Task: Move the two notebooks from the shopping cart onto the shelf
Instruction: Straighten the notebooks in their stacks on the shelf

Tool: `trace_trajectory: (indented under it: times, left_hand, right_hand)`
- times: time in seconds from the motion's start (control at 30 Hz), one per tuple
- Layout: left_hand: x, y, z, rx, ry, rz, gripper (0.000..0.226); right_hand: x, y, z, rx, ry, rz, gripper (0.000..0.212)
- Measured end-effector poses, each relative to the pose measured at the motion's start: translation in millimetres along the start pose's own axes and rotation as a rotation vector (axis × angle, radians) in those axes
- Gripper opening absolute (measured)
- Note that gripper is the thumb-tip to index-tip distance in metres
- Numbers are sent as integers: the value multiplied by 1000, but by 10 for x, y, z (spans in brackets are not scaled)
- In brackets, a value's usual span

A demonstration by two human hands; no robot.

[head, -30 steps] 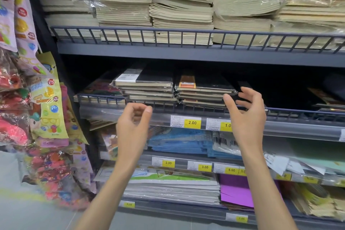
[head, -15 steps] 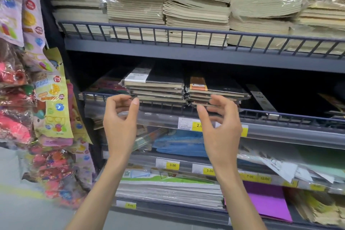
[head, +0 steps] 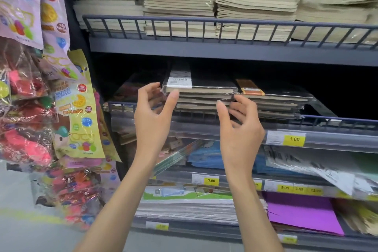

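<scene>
A stack of black, plastic-wrapped notebooks (head: pixel 202 88) lies on the middle shelf (head: pixel 319 124) behind a low wire rail. The top one carries a white barcode label. My left hand (head: pixel 153 114) is at the stack's left end, fingers spread, thumb tip against the upper notebooks' front edge. My right hand (head: pixel 239 122) is at the stack's right front corner, fingers curled loosely apart near the lower notebooks. Neither hand holds anything. A second black stack with an orange-brown label (head: pixel 272 96) lies just to the right. The shopping cart is out of view.
Cream paper pads (head: pixel 204 0) fill the top shelf. Lower shelves hold blue packs (head: pixel 206 157), a white paper stack (head: pixel 190 206) and purple sheets (head: pixel 300 215), with yellow price tags on the rails. Bagged toys (head: pixel 51 108) hang at the left.
Both hands have moved in toward the left notebook stack, and the right hand has shifted left from the second stack. The camera has come closer to the shelf.
</scene>
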State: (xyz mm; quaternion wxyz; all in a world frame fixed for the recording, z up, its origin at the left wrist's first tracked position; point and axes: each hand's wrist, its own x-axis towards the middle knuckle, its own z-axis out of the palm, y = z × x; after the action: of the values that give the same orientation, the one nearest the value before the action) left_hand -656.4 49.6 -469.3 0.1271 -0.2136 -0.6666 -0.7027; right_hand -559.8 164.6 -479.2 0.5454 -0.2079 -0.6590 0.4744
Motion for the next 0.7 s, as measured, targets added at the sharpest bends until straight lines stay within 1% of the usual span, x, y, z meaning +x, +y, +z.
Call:
trace_trajectory:
  times: [0.1, 0.17, 0.23, 0.3, 0.47, 0.7]
  left_hand:
    - [69, -16, 40, -12, -28, 16, 45]
    - [96, -32, 60, -39, -36, 15, 44]
    - [103, -56, 65, -74, -34, 3, 43]
    - [120, -76, 74, -91, -23, 0, 42]
    - [184, -132, 118, -52, -10, 4, 41]
    - [191, -136, 164, -15, -8, -10, 44]
  right_hand:
    - [50, -20, 56, -4, 117, -20, 32]
    - [106, -38, 81, -10, 157, -38, 33]
    - [137, -26, 111, -61, 150, -60, 34]
    - [154, -1, 150, -116, 151, -75, 32]
    - [231, 27, 200, -216, 201, -108, 26]
    - [344, 80, 142, -326, 155, -158, 32]
